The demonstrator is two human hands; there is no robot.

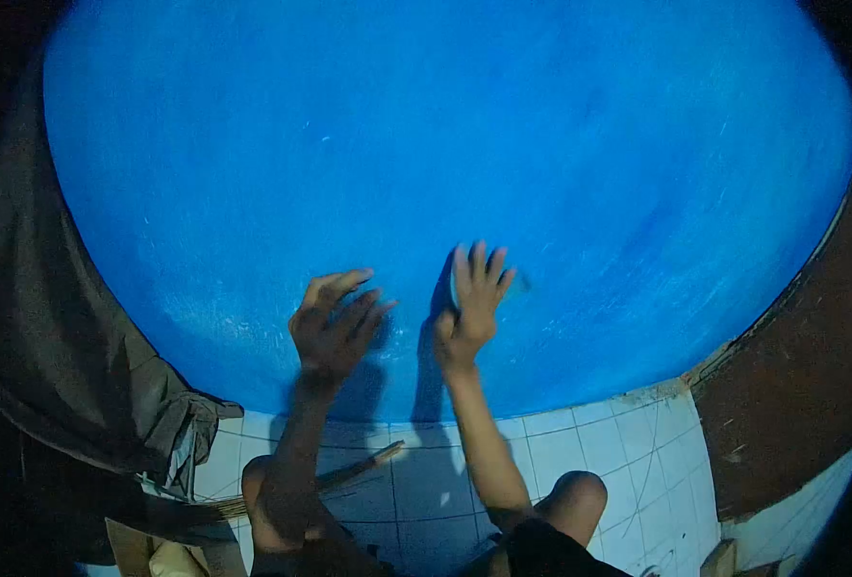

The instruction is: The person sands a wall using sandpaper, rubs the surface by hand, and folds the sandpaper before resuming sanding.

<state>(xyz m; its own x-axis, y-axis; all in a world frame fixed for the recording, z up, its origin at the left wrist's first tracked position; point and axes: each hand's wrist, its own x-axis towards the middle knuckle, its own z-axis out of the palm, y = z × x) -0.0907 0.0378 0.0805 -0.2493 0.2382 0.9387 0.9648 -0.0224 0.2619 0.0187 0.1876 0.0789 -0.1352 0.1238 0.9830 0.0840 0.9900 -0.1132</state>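
A blue painted wall (426, 144) fills most of the head view in front of me. My right hand (474, 303) is raised with its fingers spread and pointing up, overlapping the lower part of the wall and casting a dark shadow to its left. To the left, my left hand (335, 322) is also raised, in shade, with its fingers loosely bent, apart and pointing right. Both hands hold nothing. Below them, a thin bundle of sticks (363, 466) lies on the white floor tiles (436, 490), passing behind my left forearm.
Dark cloth (70, 317) hangs along the left side. A brown panel (791, 365) borders the wall at the right. At lower left is a cardboard box (130, 548) with a pale object inside. My bent knees frame the tiles, where thin strands lie at the right.
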